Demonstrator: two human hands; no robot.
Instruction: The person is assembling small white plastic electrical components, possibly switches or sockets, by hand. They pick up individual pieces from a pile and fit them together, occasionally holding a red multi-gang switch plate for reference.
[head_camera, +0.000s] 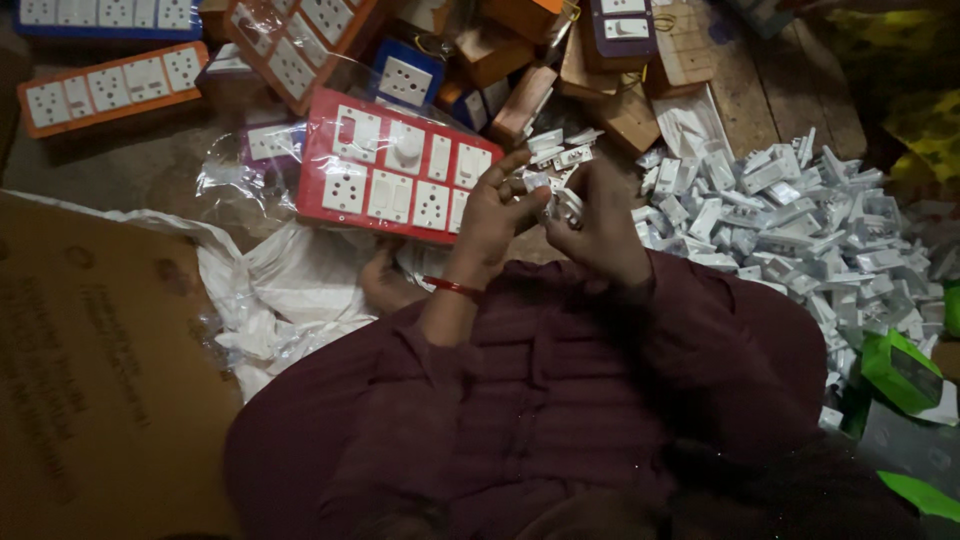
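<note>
Both hands are meeting above the lap, working on a small white switch part (560, 200). It is a pale plastic piece, blocky and glossy, too blurred to make out finer detail. The left hand (492, 215) is pinching it with fingers curled narrow, a red bangle (452, 288) sitting at the wrist. The right hand (605, 225) is closing around the same piece from the other side. Just beyond the hands, a red switchboard (395, 175) with white sockets is lying flat, and a heap of white switch parts (790, 220) is spreading out to the right.
</note>
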